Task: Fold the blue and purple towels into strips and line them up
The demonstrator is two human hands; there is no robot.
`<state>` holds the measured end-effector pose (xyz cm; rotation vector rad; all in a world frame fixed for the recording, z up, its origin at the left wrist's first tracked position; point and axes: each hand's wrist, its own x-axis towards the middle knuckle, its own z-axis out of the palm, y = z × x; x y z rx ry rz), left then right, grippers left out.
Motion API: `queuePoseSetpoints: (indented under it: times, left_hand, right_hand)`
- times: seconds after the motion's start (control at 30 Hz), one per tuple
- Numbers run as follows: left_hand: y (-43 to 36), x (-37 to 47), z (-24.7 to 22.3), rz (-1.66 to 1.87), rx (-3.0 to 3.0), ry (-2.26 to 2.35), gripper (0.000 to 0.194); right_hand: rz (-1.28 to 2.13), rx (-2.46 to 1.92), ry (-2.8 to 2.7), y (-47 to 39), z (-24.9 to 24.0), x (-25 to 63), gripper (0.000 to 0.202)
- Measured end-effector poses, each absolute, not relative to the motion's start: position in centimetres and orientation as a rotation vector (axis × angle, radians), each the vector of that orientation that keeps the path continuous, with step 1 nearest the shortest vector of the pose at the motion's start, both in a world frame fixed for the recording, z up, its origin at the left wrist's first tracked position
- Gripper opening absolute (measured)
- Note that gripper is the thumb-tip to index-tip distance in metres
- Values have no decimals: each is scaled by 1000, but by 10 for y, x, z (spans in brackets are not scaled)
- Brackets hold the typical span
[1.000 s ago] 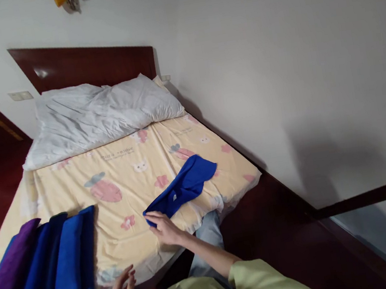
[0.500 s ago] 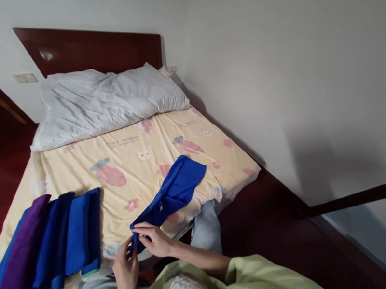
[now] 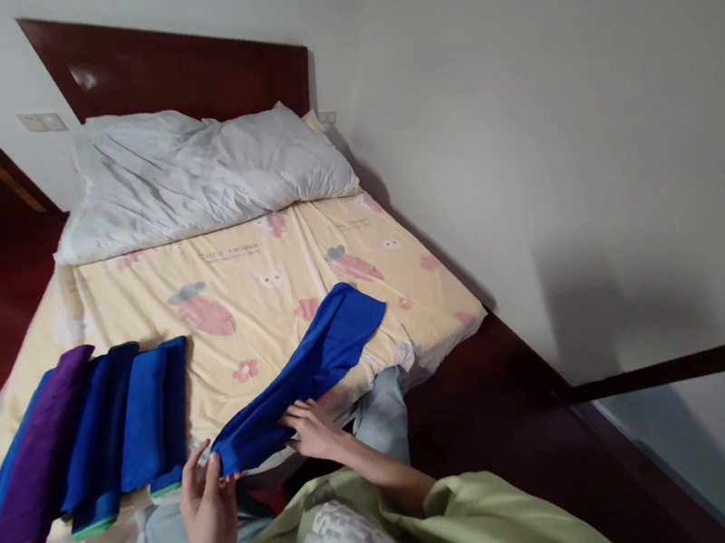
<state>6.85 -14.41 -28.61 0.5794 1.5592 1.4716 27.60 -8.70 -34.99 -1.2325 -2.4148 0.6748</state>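
Note:
A long, folded blue cloth lies slantwise over the near part of the bed, its far end spread flat on the sheet. Its near left end is pinched between the thumb and fingers of my left hand. Farther right, my right hand holds the lower edge, fingertips on the fabric and thumb out of sight. To the left lie several folded cloths side by side: a purple cloth and blue cloths, some with green edges.
A yellow patterned sheet covers the bed. Across its head lies a white pillow or quilt before a dark red headboard. My legs in light jeans are against the near edge. A pale wall stands to the right.
My left hand has moved left and slightly down with the cloth's end, straightening it out. My right hand has shifted right along the lower edge. The view has tilted down slightly.

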Motion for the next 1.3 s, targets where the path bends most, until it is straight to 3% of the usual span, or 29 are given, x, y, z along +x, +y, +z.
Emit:
queuePoseSetpoints:
  times: [0.1, 0.23, 0.43, 0.53, 0.63, 0.77, 1.03, 1.3]
  left_hand:
    - [-141, 61, -290, 1502, 611, 1556, 43]
    - [-136, 54, -299, 1535, 638, 1552, 40]
    - [-123, 52, -283, 1681, 613, 1466, 57]
    - [-122, 57, -271, 1696, 919, 1604, 64]
    - [-127, 72, -271, 1432, 1427, 1725, 53]
    - [-137, 106, -291, 993, 1851, 1470, 31]
    - [-143, 117, -307, 1082, 1846, 1736, 16]
    - [-153, 68, -299, 1283, 1849, 1939, 26]
  right_hand:
    - [571, -1299, -2438, -80, -363, 295, 52]
    - [475, -1480, -2325, -71, -385, 319, 43]
    - [485, -1497, -2139, -70, -383, 334, 44]
    - [439, -1446, -2090, -79, -368, 326, 31]
    - [398, -1374, -2091, -89, -350, 310, 19]
    - [428, -1295, -2093, -102, -328, 287, 18]
    - [531, -1256, -2013, -118, -307, 276, 21]
    - [405, -1188, -1940, -115, -320, 298, 18]
